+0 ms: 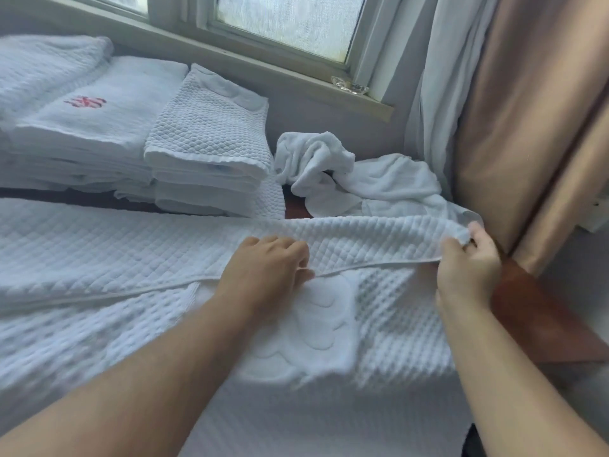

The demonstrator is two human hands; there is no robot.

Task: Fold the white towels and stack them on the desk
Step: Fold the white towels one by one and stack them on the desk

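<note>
Seen from the head camera, a brown wooden desk point(540, 324) is set under a window point(290, 24) with frosted panes, and a small clear glass object point(349, 84) is seen on the sill. The right side is framed by a white sheer curtain point(438, 94) and a tan drape point(527, 127).

Most of the near desk is covered by a large white waffle-textured towel point(99, 245), which is spread flat with its far part doubled toward the camera. A smooth embossed panel is exposed at its middle, and its near edge is hung over the desk front. The hemmed edge of the fold is pinched by the left hand point(270, 268), fingers curled. The fold's right corner is gripped and lifted just above the desk by the right hand point(468, 268).

Behind, at the left, a stack of folded waffle towels point(207, 143) is placed just beside a stack topped with red embroidery point(99, 120). Unfolded white towels point(346, 179) are heaped by the curtain.
</note>
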